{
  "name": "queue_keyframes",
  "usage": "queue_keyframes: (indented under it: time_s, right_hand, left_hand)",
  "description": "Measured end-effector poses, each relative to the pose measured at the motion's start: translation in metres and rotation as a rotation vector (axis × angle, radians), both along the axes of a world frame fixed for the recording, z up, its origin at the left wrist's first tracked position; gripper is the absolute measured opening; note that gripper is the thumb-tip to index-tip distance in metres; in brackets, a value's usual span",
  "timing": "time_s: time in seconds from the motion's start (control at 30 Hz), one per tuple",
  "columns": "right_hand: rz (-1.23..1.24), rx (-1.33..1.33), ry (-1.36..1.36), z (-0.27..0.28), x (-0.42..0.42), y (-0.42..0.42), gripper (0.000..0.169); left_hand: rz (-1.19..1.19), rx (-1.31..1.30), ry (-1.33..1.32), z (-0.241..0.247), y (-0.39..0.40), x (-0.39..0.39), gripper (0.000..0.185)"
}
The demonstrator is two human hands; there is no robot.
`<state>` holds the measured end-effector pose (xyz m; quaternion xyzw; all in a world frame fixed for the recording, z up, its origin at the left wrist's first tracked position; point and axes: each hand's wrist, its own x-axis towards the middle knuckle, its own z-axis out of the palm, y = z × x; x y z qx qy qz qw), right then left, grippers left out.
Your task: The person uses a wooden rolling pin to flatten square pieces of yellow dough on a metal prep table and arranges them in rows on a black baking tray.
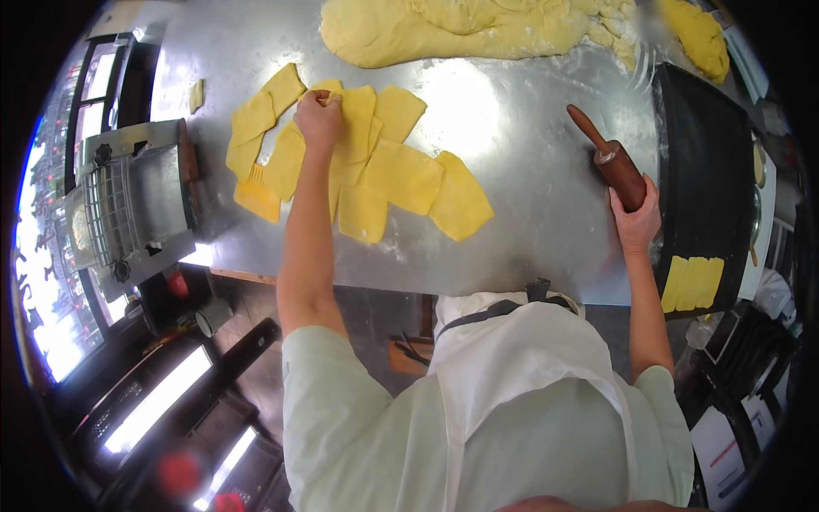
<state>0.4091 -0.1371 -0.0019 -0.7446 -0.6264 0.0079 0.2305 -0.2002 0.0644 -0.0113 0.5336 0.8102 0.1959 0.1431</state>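
Observation:
My left hand (318, 120) pinches the upper edge of a flat yellow dough sheet (356, 121) between thumb and fingers. Around it lie several more rolled dough sheets, overlapping in places, on a metal worktop (531, 243). One broad sheet (404, 176) and another sheet (459, 197) lie towards the right of the group. Left of the pile is a deeper yellow flat piece (257, 200) with slits at one end; its material is unclear. Over on the right, my right hand (640, 214) grips the near end of a wooden rolling pin (619, 171), whose far handle points away from me.
A large floured dough mass (454, 32) lies along the far side. Right of the rolling pin is a black tray (704, 173) with yellow dough strips (693, 283) at its near end. A metal machine with a wire guard (112, 211) stands at left, near a small dough scrap (196, 96).

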Motion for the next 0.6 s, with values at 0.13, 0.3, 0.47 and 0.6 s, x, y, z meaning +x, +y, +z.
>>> queue_keyframes:
  time_s: [0.13,0.3,0.47,0.6]
  right_hand:
    - [-0.008,0.02,-0.025,0.0,-0.001,0.001,0.076]
    - [-0.02,0.03,-0.019,0.0,0.0,0.002,0.076]
    - [-0.073,0.019,-0.014,-0.001,-0.005,0.001,0.077]
    - [-0.111,-0.028,0.007,0.002,-0.002,0.001,0.076]
  left_hand:
    - [-0.03,-0.065,0.025,-0.008,0.007,-0.014,0.028]
    - [-0.164,0.325,0.251,0.0,-0.022,0.011,0.02]
    - [-0.382,0.555,0.261,0.037,-0.064,0.047,0.016]
    - [-0.503,0.702,0.222,0.068,-0.091,0.116,0.016]
